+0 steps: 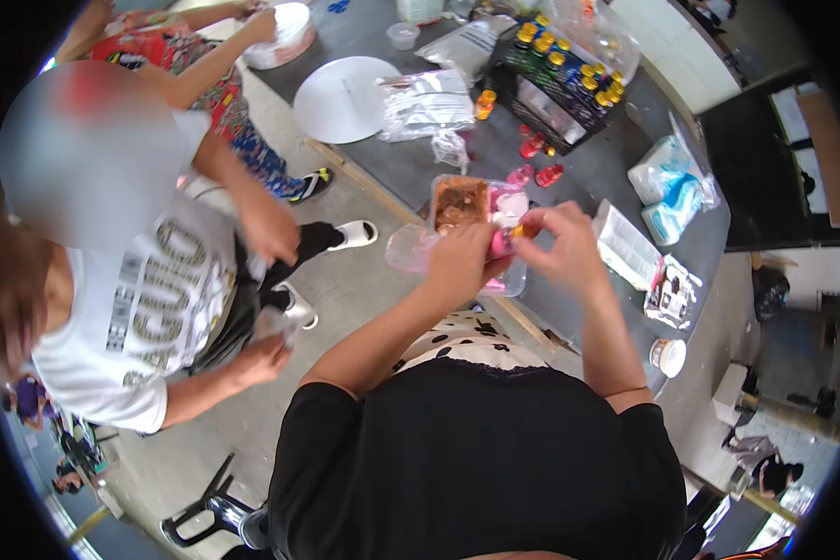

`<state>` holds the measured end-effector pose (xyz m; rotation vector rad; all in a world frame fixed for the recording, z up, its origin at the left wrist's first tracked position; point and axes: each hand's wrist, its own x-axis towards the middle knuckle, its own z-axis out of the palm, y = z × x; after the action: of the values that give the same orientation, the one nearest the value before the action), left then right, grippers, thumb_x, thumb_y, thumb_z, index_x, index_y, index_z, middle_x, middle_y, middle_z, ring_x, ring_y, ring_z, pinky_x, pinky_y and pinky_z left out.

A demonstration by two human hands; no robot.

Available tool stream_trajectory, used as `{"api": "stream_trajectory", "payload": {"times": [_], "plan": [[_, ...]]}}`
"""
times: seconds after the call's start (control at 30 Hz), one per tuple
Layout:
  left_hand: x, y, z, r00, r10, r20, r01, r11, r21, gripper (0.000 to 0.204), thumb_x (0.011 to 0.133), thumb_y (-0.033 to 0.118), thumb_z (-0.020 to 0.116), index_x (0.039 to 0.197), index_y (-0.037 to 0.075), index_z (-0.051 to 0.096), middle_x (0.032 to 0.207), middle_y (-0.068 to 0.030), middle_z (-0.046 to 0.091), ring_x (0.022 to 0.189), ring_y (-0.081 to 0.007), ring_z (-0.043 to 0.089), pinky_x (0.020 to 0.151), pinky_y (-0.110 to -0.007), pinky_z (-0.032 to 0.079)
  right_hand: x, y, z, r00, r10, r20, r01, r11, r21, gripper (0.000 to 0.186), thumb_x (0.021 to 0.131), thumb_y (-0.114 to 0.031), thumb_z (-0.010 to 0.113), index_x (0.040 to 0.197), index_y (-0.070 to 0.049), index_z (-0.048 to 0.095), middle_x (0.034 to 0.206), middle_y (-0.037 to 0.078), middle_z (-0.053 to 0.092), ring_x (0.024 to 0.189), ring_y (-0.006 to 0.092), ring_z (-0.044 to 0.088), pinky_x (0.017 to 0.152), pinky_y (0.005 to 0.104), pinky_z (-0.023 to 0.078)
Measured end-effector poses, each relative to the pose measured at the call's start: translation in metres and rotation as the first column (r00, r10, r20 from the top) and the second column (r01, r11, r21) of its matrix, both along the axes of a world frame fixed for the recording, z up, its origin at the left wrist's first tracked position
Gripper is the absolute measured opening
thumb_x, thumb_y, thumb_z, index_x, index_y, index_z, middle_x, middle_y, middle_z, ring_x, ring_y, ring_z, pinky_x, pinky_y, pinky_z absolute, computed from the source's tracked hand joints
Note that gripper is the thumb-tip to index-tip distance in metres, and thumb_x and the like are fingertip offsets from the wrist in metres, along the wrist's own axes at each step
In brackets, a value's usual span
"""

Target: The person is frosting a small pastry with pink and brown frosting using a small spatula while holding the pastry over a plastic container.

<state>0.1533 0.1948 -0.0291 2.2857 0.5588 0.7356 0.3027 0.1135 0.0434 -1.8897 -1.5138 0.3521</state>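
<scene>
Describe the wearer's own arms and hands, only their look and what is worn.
Both forearms are bare from the short black sleeves down. The left hand and right hand wear no gloves. No watch, bracelet or ring is visible.

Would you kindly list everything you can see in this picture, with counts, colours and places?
Table: one, grey, upper right.
Tray: one, clear, brown food inside, at the table's near edge.
Round board: one, white, table's left end.
Bottle crate: one, dark, many yellow-capped bottles, far side.
Foil bags: a few, silver, beside the board.
Pink bottles: about four, loose, mid-table.
Tissue packs: two, white and blue, right.
Cup: one, white, right edge.
Co-worker: one, white printed shirt, left.
Second person: patterned clothes, top left.
Left hand: over the tray's edge, touching a small pink item.
Right hand: pinching the same item.
</scene>
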Motion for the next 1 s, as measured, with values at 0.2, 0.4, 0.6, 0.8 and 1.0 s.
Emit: {"api": "stream_trajectory", "payload": {"times": [0.2,0.4,0.6,0.8,1.0], "plan": [[-0.002,-0.024,-0.033,0.99,-0.074,-0.118,0.073,0.997,-0.013,0.035,0.072,0.024,0.067,0.096,0.005,0.051,0.076,-0.0095,0.058,0.072,-0.0278,0.06,0.059,-0.039,0.046,-0.006,-0.041,-0.016,0.98,-0.172,-0.103,0.143,0.959,-0.243,0.025,0.075,-0.03,0.067,0.083,-0.006,0.066,0.073,0.009,0.062,0.068,0.0237,0.053,0.065,0.0345,0.042],[0.009,-0.034,-0.029,0.966,-0.216,-0.14,0.224,0.974,0.04,0.033,0.073,0.024,0.066,0.093,0.004,0.05,0.074,-0.0108,0.058,0.071,-0.0279,0.06,0.059,-0.039,0.046,0.0,-0.066,-0.024,0.949,-0.237,-0.209,0.185,0.952,-0.244,0.026,0.077,-0.026,0.066,0.084,-0.002,0.064,0.073,0.011,0.06,0.068,0.0217,0.054,0.062,0.0325,0.044],[0.007,-0.04,-0.034,0.937,-0.297,-0.184,0.276,0.952,-0.129,0.032,0.075,0.026,0.066,0.091,0.004,0.051,0.073,-0.0145,0.06,0.07,-0.0327,0.06,0.059,-0.042,0.046,0.006,-0.077,-0.026,0.965,-0.095,-0.245,0.033,0.969,-0.245,0.022,0.077,-0.019,0.065,0.092,-0.003,0.062,0.081,0.009,0.06,0.076,0.0217,0.053,0.069,0.0319,0.043],[0.004,-0.024,-0.021,0.89,-0.348,-0.296,0.27,0.923,-0.273,0.031,0.074,0.028,0.067,0.088,0.003,0.054,0.074,-0.019,0.06,0.071,-0.0379,0.058,0.061,-0.045,0.045,0.014,-0.072,-0.02,0.977,0.15,-0.151,-0.165,0.982,-0.093,0.022,0.074,-0.005,0.064,0.095,-0.007,0.06,0.093,0.004,0.059,0.092,0.025,0.048,0.081,0.0338,0.04],[0.001,0.003,-0.004,0.768,-0.6,-0.223,0.428,0.74,-0.518,0.04,0.073,0.03,0.07,0.096,0.0,0.057,0.072,-0.0154,0.06,0.066,-0.0265,0.059,0.062,-0.036,0.045,0.011,-0.066,-0.018,0.946,0.234,-0.224,-0.231,0.972,0.042,0.024,0.072,0.002,0.062,0.094,-0.008,0.058,0.098,0.004,0.058,0.097,0.0261,0.045,0.084,0.035,0.04]]}}
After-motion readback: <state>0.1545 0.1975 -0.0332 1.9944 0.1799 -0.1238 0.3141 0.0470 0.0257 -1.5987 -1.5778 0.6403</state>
